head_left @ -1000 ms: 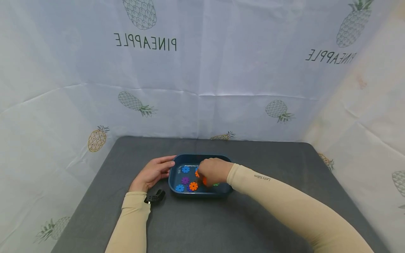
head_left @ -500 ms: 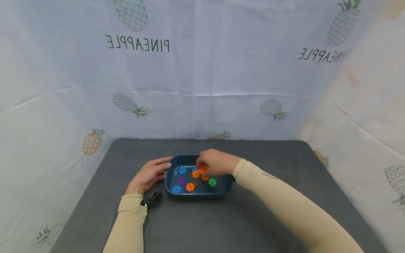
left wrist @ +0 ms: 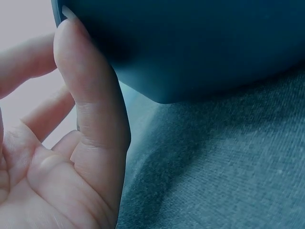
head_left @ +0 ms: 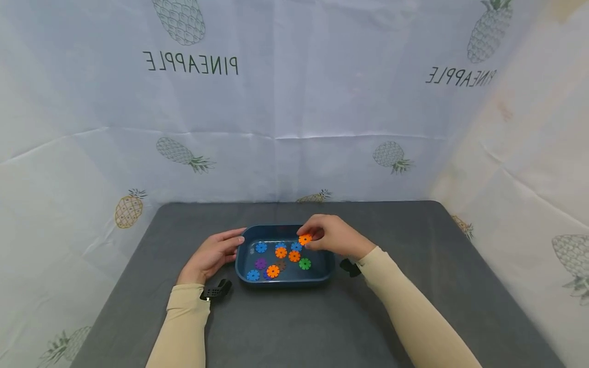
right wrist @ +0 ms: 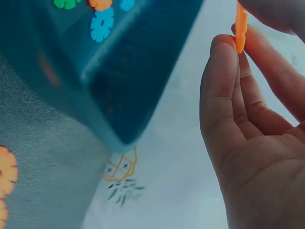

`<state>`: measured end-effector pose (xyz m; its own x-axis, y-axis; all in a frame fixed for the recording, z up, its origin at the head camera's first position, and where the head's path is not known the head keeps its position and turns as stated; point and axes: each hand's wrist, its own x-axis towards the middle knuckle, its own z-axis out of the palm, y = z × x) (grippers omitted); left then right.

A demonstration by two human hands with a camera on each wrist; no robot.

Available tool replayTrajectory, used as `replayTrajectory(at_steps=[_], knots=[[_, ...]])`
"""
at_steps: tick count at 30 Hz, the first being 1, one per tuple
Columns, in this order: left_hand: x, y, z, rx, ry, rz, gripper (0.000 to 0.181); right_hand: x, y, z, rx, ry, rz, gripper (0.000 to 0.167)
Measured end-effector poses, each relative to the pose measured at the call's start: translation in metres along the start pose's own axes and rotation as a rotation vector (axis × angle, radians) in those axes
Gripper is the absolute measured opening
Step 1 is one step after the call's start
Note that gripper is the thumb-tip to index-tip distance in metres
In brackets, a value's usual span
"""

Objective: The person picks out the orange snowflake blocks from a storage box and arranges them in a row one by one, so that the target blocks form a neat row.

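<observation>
A dark blue tray (head_left: 317,273) lies on the grey table, holding several flower-like notched plastic discs. Among them are an orange disc (head_left: 273,271), a green disc (head_left: 304,263), a purple disc (head_left: 261,263) and a blue disc (head_left: 253,275). My left hand (head_left: 212,255) grips the tray's left end, thumb (left wrist: 83,62) against its rim and the other fingers outside. Above the tray's back right part, my right hand (head_left: 338,236) pinches one orange notched disc (head_left: 304,239) between thumb and fingertips. The right wrist view shows that held disc (right wrist: 241,28) edge-on.
Dark grey cloth (head_left: 285,327) covers the table. At the left edge of the right wrist view, orange discs (right wrist: 5,171) show partly, apparently on the cloth outside the tray. A white pineapple-print curtain (head_left: 276,168) hangs behind and at both sides.
My right hand has risen out of the tray and moved right, bringing up an orange disc in its fingertips. The left hand stays at the tray's end. The head view has shifted slightly.
</observation>
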<state>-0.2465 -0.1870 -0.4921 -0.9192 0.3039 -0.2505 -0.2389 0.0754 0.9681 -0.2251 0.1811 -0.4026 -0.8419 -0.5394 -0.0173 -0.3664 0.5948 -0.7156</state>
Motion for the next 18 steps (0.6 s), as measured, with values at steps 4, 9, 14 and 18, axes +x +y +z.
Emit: replayTrajectory(at_steps=[4,9,14,18], knots=[[0.002,-0.001,0.002,-0.02,-0.017,0.0,0.065,-0.017,0.016,-0.006,0.089,0.113,0.031,0.032],[0.003,-0.001,0.002,-0.017,-0.018,0.009,0.068,-0.037,0.041,-0.014,0.105,0.232,0.101,0.035],[0.001,-0.001,-0.001,-0.011,-0.019,0.005,0.067,-0.057,0.072,-0.018,0.082,0.294,0.181,0.037],[-0.001,0.0,-0.001,-0.008,-0.024,-0.002,0.069,-0.069,0.096,-0.019,0.055,0.322,0.241,0.038]])
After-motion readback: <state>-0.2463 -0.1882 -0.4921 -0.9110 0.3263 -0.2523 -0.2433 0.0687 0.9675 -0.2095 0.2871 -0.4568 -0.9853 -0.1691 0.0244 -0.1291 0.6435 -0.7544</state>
